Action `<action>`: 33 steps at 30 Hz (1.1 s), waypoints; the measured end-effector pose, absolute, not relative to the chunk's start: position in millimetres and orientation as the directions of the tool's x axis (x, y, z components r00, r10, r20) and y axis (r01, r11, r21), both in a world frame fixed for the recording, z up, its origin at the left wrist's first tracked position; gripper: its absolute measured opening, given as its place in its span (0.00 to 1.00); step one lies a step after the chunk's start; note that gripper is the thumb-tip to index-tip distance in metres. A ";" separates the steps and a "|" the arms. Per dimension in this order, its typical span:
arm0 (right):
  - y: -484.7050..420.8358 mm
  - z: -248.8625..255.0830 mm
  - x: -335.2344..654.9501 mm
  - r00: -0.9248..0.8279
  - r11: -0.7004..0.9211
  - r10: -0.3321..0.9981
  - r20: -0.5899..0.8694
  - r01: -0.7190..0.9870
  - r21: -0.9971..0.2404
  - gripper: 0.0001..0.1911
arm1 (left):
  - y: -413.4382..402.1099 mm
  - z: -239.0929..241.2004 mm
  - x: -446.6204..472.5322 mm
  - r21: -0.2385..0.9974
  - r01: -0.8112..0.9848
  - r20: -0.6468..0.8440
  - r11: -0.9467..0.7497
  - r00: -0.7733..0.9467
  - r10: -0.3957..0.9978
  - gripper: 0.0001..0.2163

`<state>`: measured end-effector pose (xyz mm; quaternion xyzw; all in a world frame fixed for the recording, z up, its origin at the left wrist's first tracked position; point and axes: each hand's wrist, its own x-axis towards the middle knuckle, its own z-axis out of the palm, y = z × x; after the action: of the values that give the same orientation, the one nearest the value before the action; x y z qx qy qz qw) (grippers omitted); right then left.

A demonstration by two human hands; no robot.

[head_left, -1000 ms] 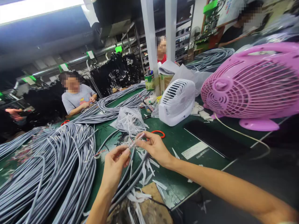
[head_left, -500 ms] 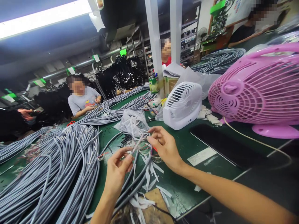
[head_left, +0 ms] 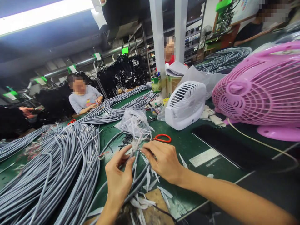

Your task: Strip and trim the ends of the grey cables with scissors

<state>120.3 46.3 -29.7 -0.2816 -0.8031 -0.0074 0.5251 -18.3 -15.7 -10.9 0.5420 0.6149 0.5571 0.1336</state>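
Observation:
My left hand (head_left: 118, 175) has its thumb and fingers closed around a grey cable near its end. Whitish, frayed strands (head_left: 136, 143) stick up from that cable end. Just to the right, the fingertips of my right hand (head_left: 165, 161) are pinched together against the strands; what lies between them is too small to make out. Beyond my right hand, scissors with an orange handle (head_left: 164, 137) lie on the green table. Behind the cable end sits a clear plastic bag of white strips (head_left: 136, 122). Short black pieces (head_left: 126, 140) are scattered beside it.
Large bundles of grey cable (head_left: 61, 162) cover the table's left side. A small white fan (head_left: 185, 106), a pink fan (head_left: 257, 90) and a black flat panel (head_left: 225, 147) stand or lie on the right. White strips (head_left: 150, 181) litter the front. Co-workers sit across the table.
My right hand has come down and closer to my left, from the strands' tip to their base. The orange scissors handle, mostly hidden before, now shows.

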 end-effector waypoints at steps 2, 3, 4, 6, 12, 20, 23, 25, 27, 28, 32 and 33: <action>46.3 -29.3 120.6 -0.294 0.846 0.425 0.856 0.465 -0.260 0.14 | -17.4 -11.2 -16.1 0.787 0.574 0.489 -0.226 -0.358 0.796 0.13; 46.2 -29.3 120.5 -0.297 0.848 0.422 0.857 0.463 -0.257 0.14 | -18.2 -11.5 -14.9 0.763 0.601 0.518 -0.240 -0.345 0.783 0.13; 46.1 -29.5 120.4 -0.299 0.850 0.423 0.855 0.457 -0.261 0.14 | -19.0 -12.0 -13.7 0.734 0.628 0.550 -0.258 -0.327 0.768 0.13; 45.8 -30.2 119.7 -0.299 0.853 0.449 0.842 0.423 -0.305 0.13 | -20.1 -13.3 -11.7 0.670 0.680 0.610 -0.298 -0.275 0.743 0.13; 41.0 -30.1 118.6 -0.284 0.781 0.618 0.733 0.116 -0.614 0.10 | -19.7 -14.5 -10.5 0.604 0.740 0.625 -0.295 -0.210 0.752 0.11; 35.0 -28.0 118.7 -0.248 0.953 0.291 0.924 -0.004 -0.302 0.10 | -12.4 -14.6 -13.7 0.711 0.653 0.531 -0.261 -0.255 0.808 0.08; 26.1 -31.4 116.2 -0.206 0.982 0.148 0.967 -0.082 -0.168 0.12 | -0.5 -14.4 -29.3 0.774 0.610 0.479 -0.172 -0.384 0.789 0.08; 22.0 -35.0 114.2 -0.145 0.979 -0.019 0.989 -0.206 -0.012 0.14 | 7.2 -12.5 -42.6 0.871 0.491 0.318 0.006 -0.573 0.755 0.06; 25.3 -37.2 112.7 -0.179 0.966 0.084 0.980 -0.225 -0.124 0.12 | 9.7 -9.7 -50.6 0.895 0.446 0.274 0.019 -0.584 0.764 0.08; 30.1 -37.1 112.2 -0.217 0.943 0.219 0.951 -0.203 -0.264 0.10 | 8.6 -8.2 -51.0 0.905 0.425 0.264 -0.001 -0.562 0.784 0.10; 54.8 -28.4 112.3 -0.280 0.421 0.831 0.481 -0.248 -0.873 0.17 | -4.7 -2.0 -34.6 0.975 0.199 0.169 -0.096 -0.392 0.904 0.15; 58.2 -25.5 112.5 -0.343 0.276 0.862 0.373 -0.302 -0.913 0.22 | -7.8 -0.7 -29.4 0.983 0.162 0.144 -0.090 -0.368 0.919 0.15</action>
<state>112.5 58.2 -25.5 -0.2325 -0.6027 0.5551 0.5240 -29.4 -7.8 -0.7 0.4576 0.5903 0.5791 0.3267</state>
